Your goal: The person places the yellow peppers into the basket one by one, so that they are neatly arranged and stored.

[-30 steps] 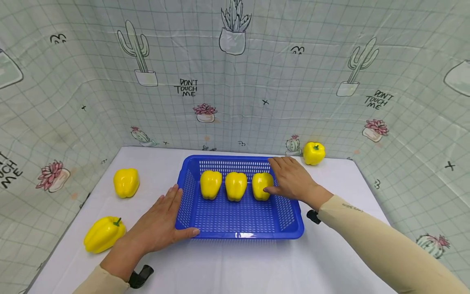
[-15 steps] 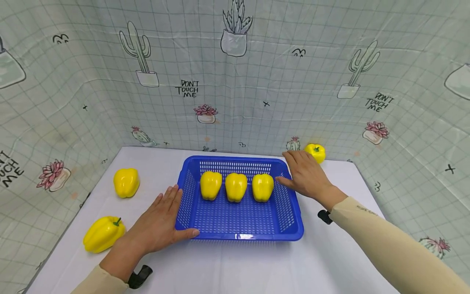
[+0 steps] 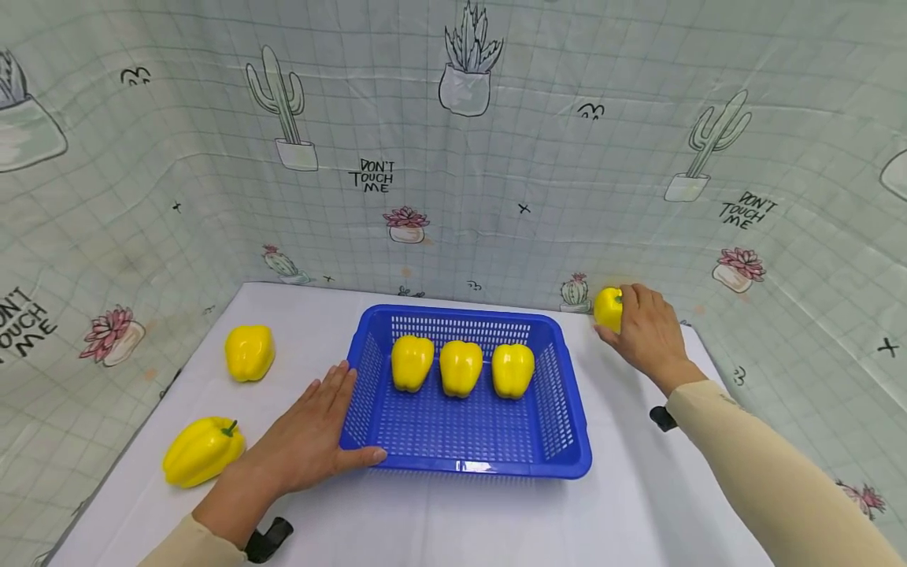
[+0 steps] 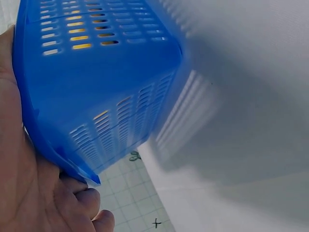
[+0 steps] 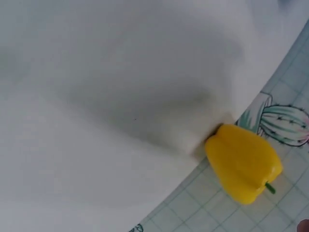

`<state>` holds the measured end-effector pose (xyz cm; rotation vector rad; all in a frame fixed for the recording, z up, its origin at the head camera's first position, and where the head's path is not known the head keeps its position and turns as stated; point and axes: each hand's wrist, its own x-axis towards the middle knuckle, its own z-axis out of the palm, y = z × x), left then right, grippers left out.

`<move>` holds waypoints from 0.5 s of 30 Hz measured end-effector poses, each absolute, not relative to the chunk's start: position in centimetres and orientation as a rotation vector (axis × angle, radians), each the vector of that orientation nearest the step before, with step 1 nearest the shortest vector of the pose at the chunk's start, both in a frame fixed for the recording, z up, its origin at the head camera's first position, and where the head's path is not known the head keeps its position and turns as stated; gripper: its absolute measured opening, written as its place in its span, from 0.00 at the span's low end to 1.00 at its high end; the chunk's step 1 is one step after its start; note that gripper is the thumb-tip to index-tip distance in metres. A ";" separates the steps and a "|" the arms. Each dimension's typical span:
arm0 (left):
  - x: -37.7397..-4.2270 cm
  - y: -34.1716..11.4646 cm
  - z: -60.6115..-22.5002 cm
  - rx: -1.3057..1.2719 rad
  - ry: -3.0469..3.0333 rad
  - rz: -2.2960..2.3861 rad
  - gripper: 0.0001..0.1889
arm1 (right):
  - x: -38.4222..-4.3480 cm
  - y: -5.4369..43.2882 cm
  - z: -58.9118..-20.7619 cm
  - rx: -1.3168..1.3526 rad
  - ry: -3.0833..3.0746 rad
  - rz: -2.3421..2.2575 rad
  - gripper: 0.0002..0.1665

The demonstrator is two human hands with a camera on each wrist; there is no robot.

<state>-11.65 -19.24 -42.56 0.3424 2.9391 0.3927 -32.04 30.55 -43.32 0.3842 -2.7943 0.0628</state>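
My left hand (image 3: 301,441) rests along the left rim of a blue perforated plastic basket (image 3: 489,468), fingers straight and thumb on the front rim. The left wrist view shows its palm against the outer side of the basket (image 4: 91,82). Three yellow bell peppers stand in a row inside: a left one (image 3: 412,364), a middle one (image 3: 460,368) and a right one (image 3: 513,371). Over at the back right, my right hand (image 3: 648,331) is beside another yellow bell pepper (image 3: 606,309), partly covering it. The right wrist view shows this bell pepper (image 5: 244,162) with no fingers curled round it.
Two more yellow bell peppers lie on the white table (image 3: 439,520) left of the basket, one farther back (image 3: 249,353) and one nearer (image 3: 204,452). A cactus-print cloth (image 3: 496,244) hangs behind the table and along both sides.
My right hand has left the right-hand pepper in the basket and moved right and back to the pepper near the cloth. The left hand stays on the basket rim.
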 end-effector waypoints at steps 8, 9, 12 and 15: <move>-11.7 -19.3 -42.7 0.337 2.937 0.385 0.67 | -34.2 32.3 -45.2 0.323 -2.815 0.061 0.48; -11.7 -19.3 -42.7 0.334 2.936 0.386 0.67 | -34.5 32.4 -45.4 0.332 -2.812 0.051 0.48; -11.7 -19.3 -42.7 0.328 2.929 0.393 0.67 | -35.2 32.4 -45.9 0.366 -2.823 -0.005 0.49; -11.7 -19.4 -42.7 0.326 2.923 0.404 0.68 | -35.9 32.4 -46.2 0.418 -2.838 -0.105 0.50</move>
